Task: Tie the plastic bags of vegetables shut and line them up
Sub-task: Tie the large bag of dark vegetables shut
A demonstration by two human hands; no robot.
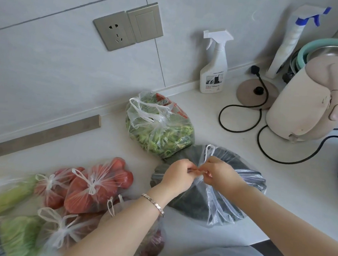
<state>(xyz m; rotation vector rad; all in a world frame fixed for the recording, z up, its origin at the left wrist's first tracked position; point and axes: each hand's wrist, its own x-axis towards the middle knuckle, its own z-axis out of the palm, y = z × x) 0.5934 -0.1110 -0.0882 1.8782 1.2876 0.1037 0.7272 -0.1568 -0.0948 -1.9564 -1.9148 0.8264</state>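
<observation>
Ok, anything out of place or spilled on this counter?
The kettle stands off its base, whose plug lies unplugged on the counter. Nothing looks spilled or torn. The left hand and right hand pinch the handles of the dark greens bag.

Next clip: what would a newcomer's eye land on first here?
The two hands meeting at centre: left hand and right hand pinch the handles of a clear bag of dark greens. Then the knotted bags of red tomatoes at lower left, and the bag of green vegetables behind, near the wall.
</observation>
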